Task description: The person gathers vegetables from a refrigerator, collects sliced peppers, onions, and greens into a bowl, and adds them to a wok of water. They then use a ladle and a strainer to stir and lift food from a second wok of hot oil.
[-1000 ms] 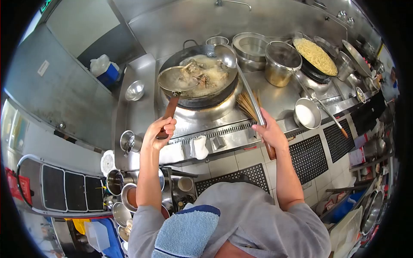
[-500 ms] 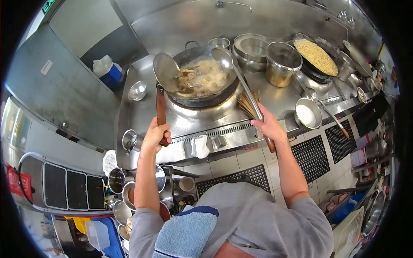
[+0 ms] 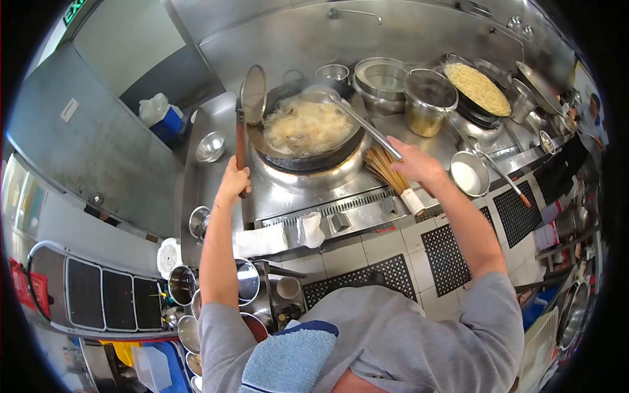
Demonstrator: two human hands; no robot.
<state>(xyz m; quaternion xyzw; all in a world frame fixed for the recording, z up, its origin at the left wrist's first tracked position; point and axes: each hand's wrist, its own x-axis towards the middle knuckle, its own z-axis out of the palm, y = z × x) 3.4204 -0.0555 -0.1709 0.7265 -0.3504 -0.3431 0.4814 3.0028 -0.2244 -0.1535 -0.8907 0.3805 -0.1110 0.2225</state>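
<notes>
My left hand [image 3: 234, 182] is closed round the wooden handle of a wire strainer [image 3: 254, 93]. The strainer's basket is tipped on edge at the left rim of the wok [image 3: 259, 140]; I see no food in it. Frothing liquid with pale food pieces [image 3: 306, 124] bubbles in the wok. My right hand [image 3: 414, 164] grips a long-handled ladle [image 3: 370, 128], its bowl among the froth and steam at the wok's far side. Below the right hand lies a bamboo wok brush [image 3: 388, 171] with a wrapped end.
Right of the wok stand a tall pot [image 3: 429, 118], a wok of noodles [image 3: 479, 88] and a small pot of white contents [image 3: 469, 174]. A metal bowl [image 3: 210, 147] sits left. White cloths [image 3: 262, 241] lie on the front edge. Containers crowd my lower left.
The strainer has risen from the froth and turned on edge towards the left rim. The ladle's bowl has gone down and left into the wok, and its handle now slants lower.
</notes>
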